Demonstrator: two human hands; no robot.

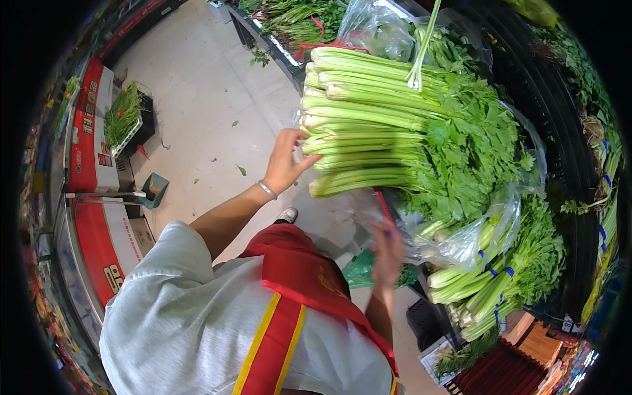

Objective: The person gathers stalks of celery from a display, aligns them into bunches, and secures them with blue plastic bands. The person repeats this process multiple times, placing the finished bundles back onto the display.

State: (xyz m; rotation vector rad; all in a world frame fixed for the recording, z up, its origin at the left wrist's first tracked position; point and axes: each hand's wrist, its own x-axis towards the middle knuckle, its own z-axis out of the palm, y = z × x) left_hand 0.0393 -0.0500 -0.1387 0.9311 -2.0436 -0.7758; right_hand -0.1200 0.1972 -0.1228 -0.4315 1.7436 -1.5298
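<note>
My left hand [286,160], with a silver bracelet at the wrist, has its thumb and fingers around the pale base of a celery bunch. That bunch is part of a large pile of celery [365,118], stacked with the bases toward my left and the leaves [469,133] to the right. My right hand [387,254] is motion-blurred, low beside the clear plastic bag [459,249] under the pile. A small bluish-purple spot shows at its fingers; whether it holds anything is unclear. Celery bundles with blue ties [486,279] lie right of this hand.
Leafy greens [296,22] lie on a stand at the top. Black ribbed shelving [548,98] runs along the right. A dustpan [154,190] and a black crate of greens [131,118] are at left by red-and-white cabinets. Leaf scraps litter the tiled floor [212,98]. A green bag [360,271] sits below.
</note>
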